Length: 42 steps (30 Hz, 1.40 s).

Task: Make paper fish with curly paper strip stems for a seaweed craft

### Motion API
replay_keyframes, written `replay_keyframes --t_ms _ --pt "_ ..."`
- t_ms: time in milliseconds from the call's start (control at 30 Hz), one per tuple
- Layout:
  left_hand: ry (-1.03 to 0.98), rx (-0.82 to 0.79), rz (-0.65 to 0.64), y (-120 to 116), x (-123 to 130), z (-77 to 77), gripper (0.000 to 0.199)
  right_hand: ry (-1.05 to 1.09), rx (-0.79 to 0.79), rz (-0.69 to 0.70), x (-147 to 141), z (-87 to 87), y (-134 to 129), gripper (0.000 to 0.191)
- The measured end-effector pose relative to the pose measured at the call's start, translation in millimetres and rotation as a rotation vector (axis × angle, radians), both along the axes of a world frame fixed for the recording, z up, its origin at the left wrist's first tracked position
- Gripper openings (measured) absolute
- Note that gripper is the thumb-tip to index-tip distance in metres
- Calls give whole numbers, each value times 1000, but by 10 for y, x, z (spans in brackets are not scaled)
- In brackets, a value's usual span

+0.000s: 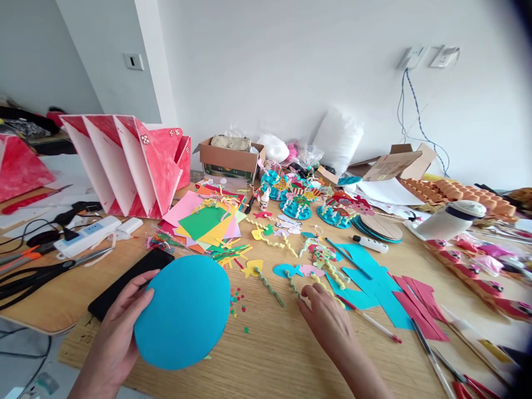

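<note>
My left hand (120, 327) grips a round blue card disc (183, 313) by its left edge, thumb on the front face. On the wooden table, my right hand (326, 313) has its fingers bent and pinched at the lower end of a wavy green strip (292, 284). That strip hangs from a small blue paper fish (286, 270). Beside it lie a yellow paper fish (252, 268) with another green wavy strip (271, 289) and a pink paper fish (311, 270). Small coloured paper dots (238, 299) are scattered between the disc and my right hand.
Blue paper pieces (366, 277), red paper strips (419, 305) and a brush (374, 322) lie on the right, with scissors (465, 382) at the front corner. Finished-looking blue-based ornaments (295, 209) stand behind. At left are a black phone-like slab (128, 282), black scissors (54, 271) and a power strip (89, 235).
</note>
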<state>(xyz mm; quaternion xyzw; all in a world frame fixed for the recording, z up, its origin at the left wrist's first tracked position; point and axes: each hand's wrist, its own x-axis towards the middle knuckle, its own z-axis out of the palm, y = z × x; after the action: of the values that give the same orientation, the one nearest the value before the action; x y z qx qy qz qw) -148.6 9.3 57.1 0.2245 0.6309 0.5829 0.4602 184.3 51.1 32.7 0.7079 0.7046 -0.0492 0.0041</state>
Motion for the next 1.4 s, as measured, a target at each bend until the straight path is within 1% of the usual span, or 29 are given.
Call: replay_keyframes --t_ms 133,300,433,567,700,800,867,967,1067,1233,1300,1400 --pt "-5 15 1 2 -46 -27 55 -47 -29 -32 -12 -4 -35 15" --pt "-25 5 -9 17 -50 -49 55 -63 -40 -43 -23 -5 5 20" --pt "-25 -3 -3 19 -38 -48 53 -67 -14 -38 -74 0 111 22" --pt "16 -2 17 6 -33 -30 51 -70 -10 -28 -117 -9 270 21" --pt "26 -2 31 -12 -34 -22 51 -59 3 -4 -176 66 377 20" --pt "6 -12 31 -18 -50 -38 51 -34 3 41 -266 145 322 21" --pt "3 -16 31 -16 -70 -56 51 -18 -30 73 -338 153 231 19" --pt "3 -16 31 -8 -97 -82 53 -11 -92 90 -426 88 104 14" --pt "-1 -10 29 -5 -96 -86 55 -15 -123 78 -474 3 74 15" --pt "-24 2 -18 -45 21 -70 57 0 -138 73 -516 -32 177 19" --pt "-64 -6 -64 -82 113 -91 55 12 -128 70 -534 -15 206 18" --pt "-118 -23 -169 -146 292 -152 51 44 -100 57 -539 28 198 17"
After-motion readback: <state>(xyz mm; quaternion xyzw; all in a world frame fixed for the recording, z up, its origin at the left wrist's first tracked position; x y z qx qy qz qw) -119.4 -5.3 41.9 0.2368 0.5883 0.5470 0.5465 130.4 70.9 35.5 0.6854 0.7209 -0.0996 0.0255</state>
